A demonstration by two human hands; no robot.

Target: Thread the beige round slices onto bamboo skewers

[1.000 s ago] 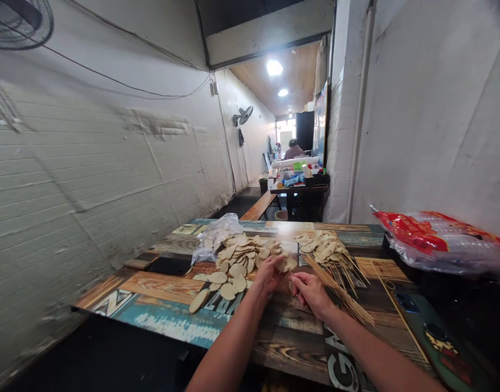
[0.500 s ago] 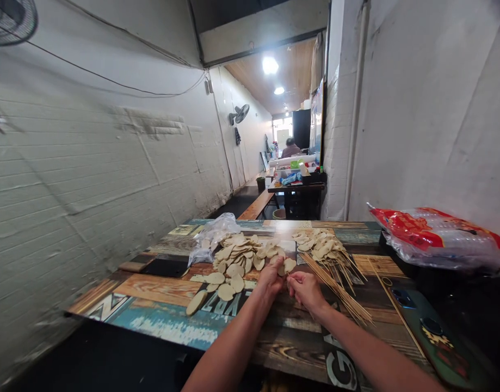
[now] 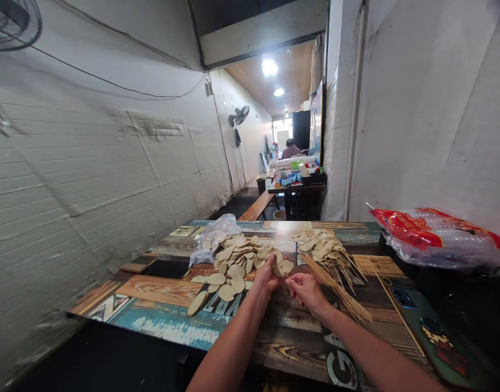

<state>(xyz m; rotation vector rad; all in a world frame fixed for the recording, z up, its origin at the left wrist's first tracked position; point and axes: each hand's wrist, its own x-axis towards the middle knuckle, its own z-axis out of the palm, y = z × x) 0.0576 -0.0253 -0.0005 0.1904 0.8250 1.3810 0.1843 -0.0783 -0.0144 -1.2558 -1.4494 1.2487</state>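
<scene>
My left hand (image 3: 267, 279) is closed on a thin beige oval slice (image 3: 285, 267), beside the near right edge of a heap of loose slices (image 3: 237, 251). Just to its right, my right hand (image 3: 306, 289) pinches a thin bamboo skewer (image 3: 288, 276), whose tip meets the slice. How far the skewer passes into the slice I cannot tell. Past my right hand lies a bundle of bare skewers (image 3: 339, 294). Behind that, skewered slices (image 3: 321, 245) are piled with their sticks pointing toward me. Several single slices (image 3: 226, 293) lie flat to the left.
A clear plastic bag (image 3: 219, 228) sits behind the heap on the patterned table (image 3: 164, 321). At the right are a phone (image 3: 433, 332) and a red-and-clear plastic package (image 3: 441, 231). A dark flat object (image 3: 166, 268) lies left. Farther back, a person (image 3: 290, 149) sits beyond another table.
My left hand has shifted slightly left, and the slice at its fingertips shows more fully now. My right hand stays close by with the skewer.
</scene>
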